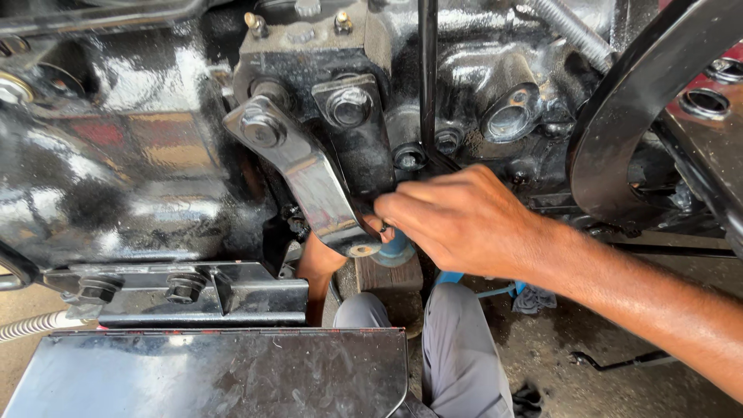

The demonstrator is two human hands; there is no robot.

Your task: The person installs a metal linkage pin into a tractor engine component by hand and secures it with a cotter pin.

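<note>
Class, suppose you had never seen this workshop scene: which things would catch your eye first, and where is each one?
First, the right hand in the middle, fingers closed at the lower end of a black metal lever arm bolted to the glossy black engine housing. Just below it, the left hand shows from under the lever, mostly hidden. At lower left, a black bracket with two hex bolts sits above a flat black plate.

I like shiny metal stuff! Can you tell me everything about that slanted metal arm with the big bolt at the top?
The metal arm is a flat, glossy black bar, worn and shiny along its face. It slants down to the right across the black machine body. A hex bolt pins its upper end. Its lower end has a round hole, where the right hand pinches it. The left hand sits just beneath it.
</note>
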